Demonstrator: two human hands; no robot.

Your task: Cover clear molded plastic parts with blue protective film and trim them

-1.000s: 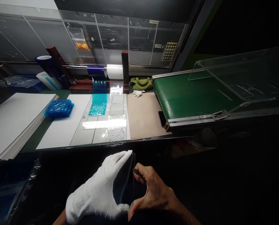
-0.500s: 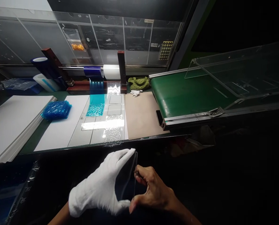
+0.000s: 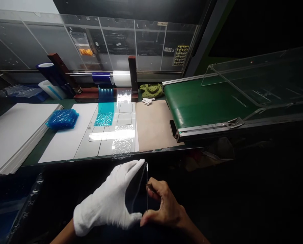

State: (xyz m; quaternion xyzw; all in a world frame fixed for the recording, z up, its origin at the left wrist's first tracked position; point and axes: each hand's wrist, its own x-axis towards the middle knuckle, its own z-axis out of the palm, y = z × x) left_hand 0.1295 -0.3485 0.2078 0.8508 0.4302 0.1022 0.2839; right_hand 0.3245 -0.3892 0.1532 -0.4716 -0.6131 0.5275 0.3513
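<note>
In a white glove, my left hand [image 3: 110, 200] grips a thin clear panel [image 3: 138, 193] by its top and bottom edges, fingertips above and thumb below. The panel is tilted nearly edge-on to me, in front of the table. My bare right hand [image 3: 164, 203] is closed at the panel's right side, thumb by the lower corner and curled fingers partway up the edge. Something small and dark shows at those fingertips, too small to name. Beyond my hands, blue film [image 3: 104, 118] and clear film [image 3: 123, 142] lie over a marked sheet [image 3: 87, 149].
A rack at the back carries a blue film roll [image 3: 102, 78] and a white roll [image 3: 122, 78]. Left are a stack of blue film pieces [image 3: 62, 119] and white sheets [image 3: 19, 125]. Brown paper [image 3: 155, 127], a phone [image 3: 173, 128] and a green conveyor belt [image 3: 202, 101] lie right.
Both hands and the panel have shifted very slightly left, and the panel has turned a little more upright. The grip looks the same.
</note>
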